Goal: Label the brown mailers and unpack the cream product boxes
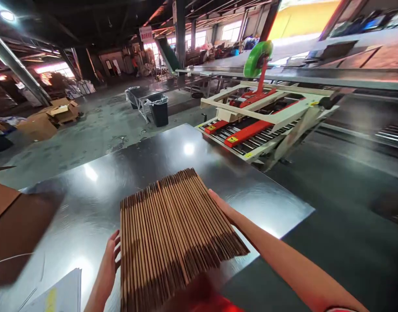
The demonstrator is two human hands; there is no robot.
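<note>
A thick bundle of flattened cardboard sheets (173,229) stands on edge over the shiny metal table (127,173), its corrugated edges facing up. My left hand (109,260) presses flat against the bundle's left side, fingers stretched out. Against the right side, my right hand (223,208) lies with its fingers straight, the forearm coming in from the lower right. The bundle is squeezed between both palms.
A brown cardboard sheet (10,221) lies at the table's left edge and white papers (59,294) at the lower left. A carton-sealing machine (263,121) with a green tape roll (257,58) stands beyond the table. Black bins (160,112) and cardboard boxes (49,118) are on the floor.
</note>
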